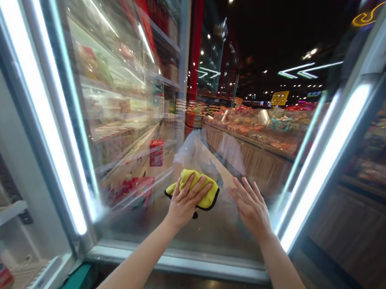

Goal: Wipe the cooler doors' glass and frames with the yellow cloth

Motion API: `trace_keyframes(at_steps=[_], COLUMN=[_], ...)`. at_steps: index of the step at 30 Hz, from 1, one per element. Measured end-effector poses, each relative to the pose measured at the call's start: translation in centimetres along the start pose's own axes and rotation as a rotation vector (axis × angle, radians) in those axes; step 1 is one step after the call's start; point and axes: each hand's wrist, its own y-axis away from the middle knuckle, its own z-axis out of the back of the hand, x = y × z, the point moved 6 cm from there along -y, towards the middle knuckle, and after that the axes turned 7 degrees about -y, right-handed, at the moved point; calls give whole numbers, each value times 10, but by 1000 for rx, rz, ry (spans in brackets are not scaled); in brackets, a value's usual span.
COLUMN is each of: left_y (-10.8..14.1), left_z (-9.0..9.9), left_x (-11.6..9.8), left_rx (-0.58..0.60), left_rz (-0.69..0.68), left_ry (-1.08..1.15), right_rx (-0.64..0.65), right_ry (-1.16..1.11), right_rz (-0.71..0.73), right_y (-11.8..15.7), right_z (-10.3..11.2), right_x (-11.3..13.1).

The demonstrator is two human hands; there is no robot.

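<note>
My left hand [185, 205] lies over a yellow microfibre cloth [212, 196] with a black edge, fingers spread across it. It presses the cloth against the glass pane [220, 233] of a lit, framed door. To the right, my right hand [252, 209] is bare, with its fingers stretched out flat at the same glass; whether the whole palm touches is hard to tell. A faint reflection of a person in a light top shows in the pane above both hands.
Bright light strips [325, 170] run along both sides of the door, and a metal rail [179, 262] crosses its bottom. Blurred stocked shelves [117, 105] appear at left. Wood-panelled display bins [260, 161] heaped with goods stand at right. Wire shelving [1, 220] is at lower left.
</note>
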Motion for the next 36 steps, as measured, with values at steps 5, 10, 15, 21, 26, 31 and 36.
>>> trace_keyframes(at_steps=[5,10,15,21,26,31,36], left_y=[-48,-61,-16,-65,-82,-55,-85], left_z=[24,14,-4,9,-1,-5,4], left_x=[0,-40,-38,-60,-104,-91,-95], left_rx=[-123,-120,-94,-122,-175,-224,-282], left_rz=[472,198,-58,258,-21,-207,27], left_ry=[60,68,41,-5,-52,-41,-38], right_rx=[31,103,94,85,68,84,46], right_ry=[8,15,18,38,28,39,30], right_rz=[-21,-28,-34,-52,-57,-98,-150], right_y=[7,12,25,37,48,68,79], right_z=[4,3,9,14,16,23,29], right_x=[-10,-17,-28,-40,-52,-70,-80])
